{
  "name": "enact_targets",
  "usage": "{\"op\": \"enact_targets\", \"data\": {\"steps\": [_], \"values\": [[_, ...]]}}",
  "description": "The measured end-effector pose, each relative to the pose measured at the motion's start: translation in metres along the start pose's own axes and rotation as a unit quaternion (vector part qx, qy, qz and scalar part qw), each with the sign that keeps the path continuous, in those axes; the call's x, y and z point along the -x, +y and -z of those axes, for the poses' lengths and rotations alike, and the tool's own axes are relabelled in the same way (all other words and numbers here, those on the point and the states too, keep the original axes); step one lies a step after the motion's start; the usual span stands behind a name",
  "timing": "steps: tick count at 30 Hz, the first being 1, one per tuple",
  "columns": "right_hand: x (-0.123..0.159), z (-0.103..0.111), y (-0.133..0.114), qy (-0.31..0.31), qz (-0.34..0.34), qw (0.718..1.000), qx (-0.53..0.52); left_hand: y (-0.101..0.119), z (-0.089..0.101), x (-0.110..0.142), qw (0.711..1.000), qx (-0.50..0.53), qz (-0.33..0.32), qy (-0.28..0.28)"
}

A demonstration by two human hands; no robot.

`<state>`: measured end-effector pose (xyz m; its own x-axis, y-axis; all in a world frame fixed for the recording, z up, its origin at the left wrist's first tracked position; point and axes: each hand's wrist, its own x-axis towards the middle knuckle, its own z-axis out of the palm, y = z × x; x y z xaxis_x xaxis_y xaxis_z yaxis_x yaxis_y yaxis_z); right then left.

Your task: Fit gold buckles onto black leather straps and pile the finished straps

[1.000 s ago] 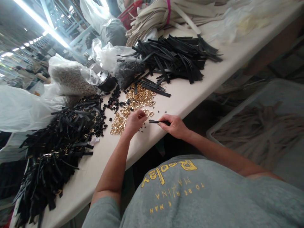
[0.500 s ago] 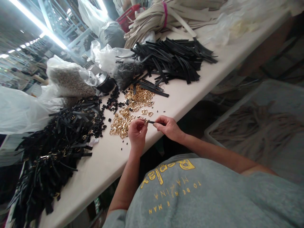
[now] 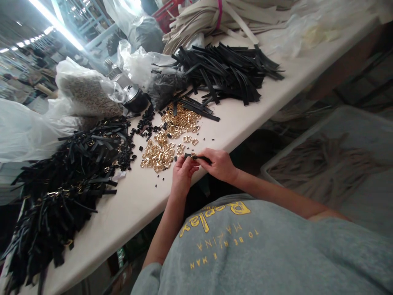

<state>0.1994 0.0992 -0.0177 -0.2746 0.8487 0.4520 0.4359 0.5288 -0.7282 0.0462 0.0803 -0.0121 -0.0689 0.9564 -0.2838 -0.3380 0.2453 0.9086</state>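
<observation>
Between my hands, close to the table's front edge, is a short black strap with a small gold buckle around it. My left hand pinches the strap's left end, thumb on top, beside the buckle. On the other side, my right hand is closed around the rest of the strap, and its fingers cover much of it. Just beyond my left hand lies a pile of loose gold buckles, with small black loops to its left.
Loose black straps lie at the back, in front of bundled beige strips. Buckled black straps heap up on the left. Plastic bags and a black tin line the far side. A translucent bin stands below, right.
My left hand first reached over the buckle pile, then brought a gold buckle to the strap's end. The strap now passes through the buckle, and my left hand grips its end.
</observation>
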Motion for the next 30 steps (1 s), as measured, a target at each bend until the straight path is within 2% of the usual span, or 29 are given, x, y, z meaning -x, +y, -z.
{"op": "enact_targets", "data": {"steps": [3, 6, 10, 14, 18, 21, 24, 27, 30], "values": [[0.000, 0.000, -0.003, -0.012, 0.040, 0.998, 0.045, 0.003, 0.001, 0.002, 1.000, 0.021, 0.000, -0.004], [0.000, -0.002, -0.004, -0.008, 0.039, 0.999, 0.032, 0.004, 0.002, 0.002, 0.999, 0.019, -0.034, 0.014], [0.000, -0.007, -0.003, -0.020, -0.008, 0.999, -0.040, 0.007, 0.006, 0.002, 0.995, -0.006, -0.091, 0.027], [-0.003, -0.007, -0.004, -0.055, -0.040, 0.986, -0.149, 0.013, 0.012, 0.003, 0.994, 0.002, -0.105, 0.019], [-0.007, -0.003, -0.007, -0.136, -0.086, 0.951, -0.264, 0.020, 0.019, 0.004, 0.998, 0.043, -0.054, -0.001], [-0.010, 0.000, -0.007, -0.213, -0.126, 0.897, -0.366, 0.023, 0.022, 0.005, 0.997, 0.070, -0.012, -0.019], [-0.012, 0.000, -0.008, -0.255, -0.182, 0.845, -0.434, 0.023, 0.026, 0.006, 0.996, 0.076, 0.011, -0.049], [-0.014, -0.002, -0.010, -0.273, -0.216, 0.826, -0.444, 0.019, 0.030, 0.006, 0.993, 0.061, 0.021, -0.096], [-0.014, -0.003, -0.011, -0.286, -0.210, 0.828, -0.435, 0.017, 0.032, 0.007, 0.992, 0.056, 0.016, -0.116]]}}
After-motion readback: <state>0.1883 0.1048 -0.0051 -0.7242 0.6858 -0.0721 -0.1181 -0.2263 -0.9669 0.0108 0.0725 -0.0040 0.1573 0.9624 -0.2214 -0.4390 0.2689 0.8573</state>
